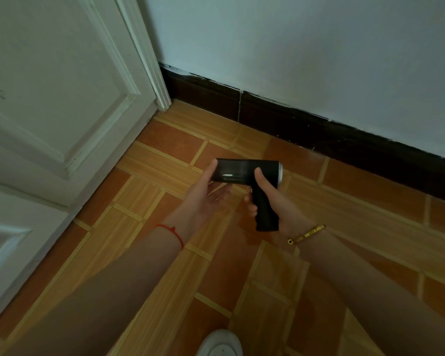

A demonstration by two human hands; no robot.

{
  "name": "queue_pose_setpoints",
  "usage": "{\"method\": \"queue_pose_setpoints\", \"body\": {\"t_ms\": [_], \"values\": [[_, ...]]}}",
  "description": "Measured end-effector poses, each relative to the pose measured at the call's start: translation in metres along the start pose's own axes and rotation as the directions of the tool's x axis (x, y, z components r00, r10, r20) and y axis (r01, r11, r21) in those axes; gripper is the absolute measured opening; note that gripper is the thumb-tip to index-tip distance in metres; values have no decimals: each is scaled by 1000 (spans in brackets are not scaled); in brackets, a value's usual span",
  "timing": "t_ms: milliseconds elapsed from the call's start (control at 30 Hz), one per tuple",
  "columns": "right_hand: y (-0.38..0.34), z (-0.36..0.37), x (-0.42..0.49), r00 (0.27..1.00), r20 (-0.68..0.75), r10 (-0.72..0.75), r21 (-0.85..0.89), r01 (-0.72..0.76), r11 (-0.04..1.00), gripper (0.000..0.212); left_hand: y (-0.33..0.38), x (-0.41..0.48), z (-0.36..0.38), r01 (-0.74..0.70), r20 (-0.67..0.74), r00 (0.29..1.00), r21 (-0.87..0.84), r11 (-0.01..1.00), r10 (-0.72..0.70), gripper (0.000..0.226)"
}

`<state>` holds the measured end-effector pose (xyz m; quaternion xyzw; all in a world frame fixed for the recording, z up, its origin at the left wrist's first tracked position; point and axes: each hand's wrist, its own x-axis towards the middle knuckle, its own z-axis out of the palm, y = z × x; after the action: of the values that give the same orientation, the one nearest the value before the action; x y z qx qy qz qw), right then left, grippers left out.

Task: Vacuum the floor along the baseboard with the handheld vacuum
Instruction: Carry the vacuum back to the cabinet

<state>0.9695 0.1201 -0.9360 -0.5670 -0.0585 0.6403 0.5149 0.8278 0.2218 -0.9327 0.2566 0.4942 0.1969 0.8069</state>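
A black handheld vacuum (pixel 242 170) with a short barrel and a pistol grip hangs above the floor in the middle of the view. My right hand (pixel 272 201) is wrapped around its grip, thumb resting on the barrel. My left hand (pixel 206 194) is palm up under the barrel's left end, with its thumb touching that end. The barrel lies sideways, its silver-ringed end pointing right. A dark baseboard (pixel 319 129) runs along the foot of the pale wall, beyond the vacuum.
A white panelled door (pixel 57 104) and its frame (pixel 149 62) fill the left side. The floor (pixel 165 155) is orange and tan patterned tile. A white shoe (pixel 220 344) shows at the bottom edge.
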Motion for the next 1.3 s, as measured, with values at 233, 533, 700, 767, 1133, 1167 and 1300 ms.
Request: {"method": "queue_pose_setpoints", "body": {"t_ms": [233,533,700,767,1133,1167,1300], "values": [[13,-25,-29,1000,24,-4,22,3,1000,51,-14,-11,16,-29,60,998,5,1000,29,49],[17,-47,-49,999,0,-54,64,54,996,61,-26,-19,32,-69,128,990,88,994,58,34],[9,-52,-56,997,-16,-78,65,78,995,59,-24,-23,42,-74,140,988,66,995,64,37],[7,-54,-58,995,-34,-93,60,95,994,60,-22,-24,45,-78,142,987,69,995,68,36],[12,-60,-58,991,-71,-117,51,121,991,58,-26,-24,57,-88,118,990,50,995,82,46],[13,-61,-58,991,-69,-112,57,116,992,59,-27,-23,58,-82,107,991,53,995,76,44],[11,-63,-57,993,-64,-94,70,99,993,60,-28,-20,63,-68,77,995,69,995,62,35]]}}
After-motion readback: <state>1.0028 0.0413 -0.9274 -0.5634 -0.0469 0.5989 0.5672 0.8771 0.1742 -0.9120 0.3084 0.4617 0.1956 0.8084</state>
